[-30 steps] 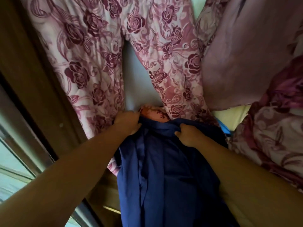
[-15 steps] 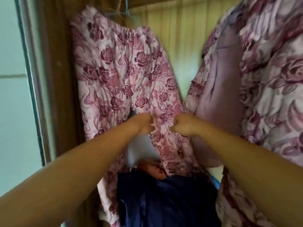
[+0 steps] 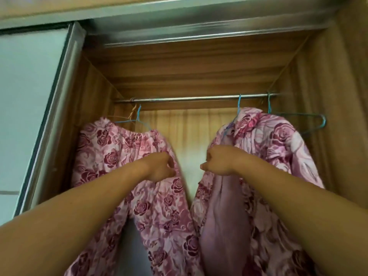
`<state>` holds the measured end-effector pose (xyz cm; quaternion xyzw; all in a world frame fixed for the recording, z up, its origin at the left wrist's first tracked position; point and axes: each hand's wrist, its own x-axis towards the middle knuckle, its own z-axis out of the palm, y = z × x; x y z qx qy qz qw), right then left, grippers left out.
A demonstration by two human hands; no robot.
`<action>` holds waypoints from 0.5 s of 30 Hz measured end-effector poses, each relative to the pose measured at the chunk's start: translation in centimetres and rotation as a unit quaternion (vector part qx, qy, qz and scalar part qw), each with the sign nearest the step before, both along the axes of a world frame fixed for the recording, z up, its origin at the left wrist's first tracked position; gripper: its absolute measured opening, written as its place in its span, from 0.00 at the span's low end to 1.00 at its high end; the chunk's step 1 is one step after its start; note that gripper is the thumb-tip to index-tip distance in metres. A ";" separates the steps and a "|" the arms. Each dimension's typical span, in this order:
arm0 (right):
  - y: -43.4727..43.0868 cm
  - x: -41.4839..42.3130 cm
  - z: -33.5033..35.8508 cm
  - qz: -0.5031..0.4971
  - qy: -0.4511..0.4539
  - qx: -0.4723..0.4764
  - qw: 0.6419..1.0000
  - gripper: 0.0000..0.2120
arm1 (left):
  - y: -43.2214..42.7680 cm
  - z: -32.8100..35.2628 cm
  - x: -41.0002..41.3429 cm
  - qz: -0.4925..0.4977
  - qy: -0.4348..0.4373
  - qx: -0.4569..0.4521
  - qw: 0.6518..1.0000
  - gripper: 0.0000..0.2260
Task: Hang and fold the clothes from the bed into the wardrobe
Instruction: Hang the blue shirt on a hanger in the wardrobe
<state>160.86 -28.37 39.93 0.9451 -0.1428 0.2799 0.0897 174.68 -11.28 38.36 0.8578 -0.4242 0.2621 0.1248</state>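
Head view, looking into the open wardrobe (image 3: 328,96).

- Rail (image 3: 189,99): a metal bar is seen across the upper back of the wardrobe.
- Trousers (image 3: 119,148): pink, rose-printed; hung by the waistband on a blue wire hanger (image 3: 138,114) at the left end of the rail. The legs fall out of view at the bottom edge.
- Jacket (image 3: 278,140): a similar pink rose print, hung on a second blue hanger (image 3: 239,104) towards the right end of the rail. A plain lilac lining (image 3: 225,226) is exposed along its front edge.
- Spare hanger (image 3: 324,121): blue wire, bare, hooked on the rail just right of the jacket.
- Left hand (image 3: 161,166): held against the right edge of the trousers below the waistband, fingers curled. Whether cloth is pinched cannot be told.
- Right hand (image 3: 219,162): held at the jacket's front edge, fingers curled into a loose fist, thumb pointed left. A grip on the cloth cannot be confirmed.
- A gap of bare back panel is left between the two hands and between the two garments.
- Door (image 3: 29,96): a pale sliding panel in a metal frame is noted at the left.
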 end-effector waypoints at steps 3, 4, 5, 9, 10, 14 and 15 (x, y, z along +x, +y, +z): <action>-0.4 -2.9 2.3 -0.035 -0.039 -0.022 0.998 0.19 | -2.3 1.7 -1.3 -0.037 -0.015 -0.016 0.999 0.18; -0.5 -4.0 2.9 -0.042 -0.062 -0.032 0.997 0.18 | -3.1 2.3 -1.8 -0.050 -0.016 -0.019 0.998 0.18; -0.6 -5.1 3.6 -0.049 -0.096 -0.046 0.993 0.16 | -3.8 2.9 -2.3 -0.060 -0.019 -0.022 0.998 0.19; -2.4 -10.2 6.9 -0.113 -0.273 -0.078 0.952 0.17 | -6.8 5.4 -4.1 -0.102 -0.028 -0.039 0.994 0.15; -3.2 -11.4 7.7 -0.137 -0.293 -0.073 0.944 0.17 | -7.5 5.8 -4.4 -0.109 -0.031 -0.042 0.993 0.14; -6.4 -14.4 8.7 -0.243 -0.273 -0.095 0.926 0.18 | -10.1 6.9 -5.4 -0.122 -0.034 -0.040 0.991 0.12; -7.0 -14.6 8.4 -0.268 -0.241 -0.117 0.925 0.19 | -10.6 7.0 -5.5 -0.124 -0.033 -0.037 0.991 0.11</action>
